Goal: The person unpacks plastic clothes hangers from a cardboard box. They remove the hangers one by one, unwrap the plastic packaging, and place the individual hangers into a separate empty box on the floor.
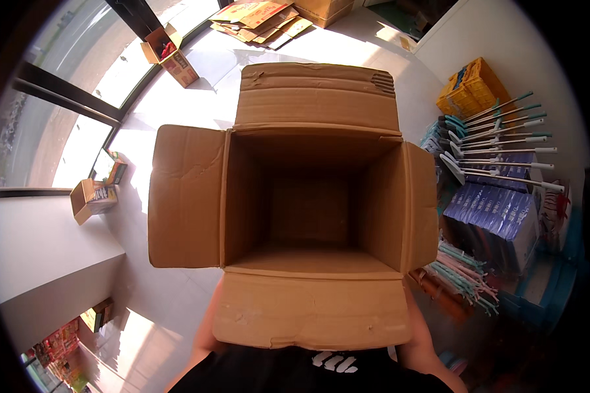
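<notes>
1 cardbd box (310, 208), 4 creased flaps (311, 309) out

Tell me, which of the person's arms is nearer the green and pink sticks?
Right. The right arm lies left of and below the sticks in the picture; the left arm is farther off, across the cardboard box. Both hands are hidden.

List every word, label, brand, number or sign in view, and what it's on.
None clear enough to quote.
Large open cardboard box: no lettering seen.
Black shirt: white mark, no word made out.
Purple packs: pale print, too small.
Flattened cartons: red print, blurred.
Open carton by the window: print too small.
Yellow crate: marking unclear.
</notes>
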A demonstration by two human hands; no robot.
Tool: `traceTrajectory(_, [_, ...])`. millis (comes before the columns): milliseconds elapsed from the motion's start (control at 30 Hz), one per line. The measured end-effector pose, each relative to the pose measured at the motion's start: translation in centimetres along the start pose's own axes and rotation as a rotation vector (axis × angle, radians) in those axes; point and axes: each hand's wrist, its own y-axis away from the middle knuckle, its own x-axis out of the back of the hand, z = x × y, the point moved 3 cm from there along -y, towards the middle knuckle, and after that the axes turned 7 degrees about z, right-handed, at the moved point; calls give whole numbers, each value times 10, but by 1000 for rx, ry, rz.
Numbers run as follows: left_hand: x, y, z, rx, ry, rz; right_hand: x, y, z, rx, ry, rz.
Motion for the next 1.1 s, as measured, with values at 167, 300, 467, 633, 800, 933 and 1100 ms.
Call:
traceTrajectory(167, [-132, 24, 29, -118, -420, -72, 43, -5, -49, -150, -176, 166])
traceTrajectory(300, [-200, -13, 8, -92, -431, -156, 71, -13, -65, -203, -490, 303])
traceTrajectory(467, [-272, -73, -44, -9, -417, -237, 113, -15, -65, -156, -953, 381])
traceTrajectory(633, [-336, -125, -85, 53, -419, -270, 189, -32, -68, -34, -1262, 433])
traceTrajectory(800, [-394, -174, -121, 98, -402, -290, 266, -43, -77, 92, -1461, 487])
traceTrajectory(933, [-432, -216, -146, 130, -360, -306, 319, -26, -73, 158, -1526, 556])
traceTrajectory(1100, [-488, -267, -148, 150, -339, -349, 388, -4, -16, 21, -1284, 523])
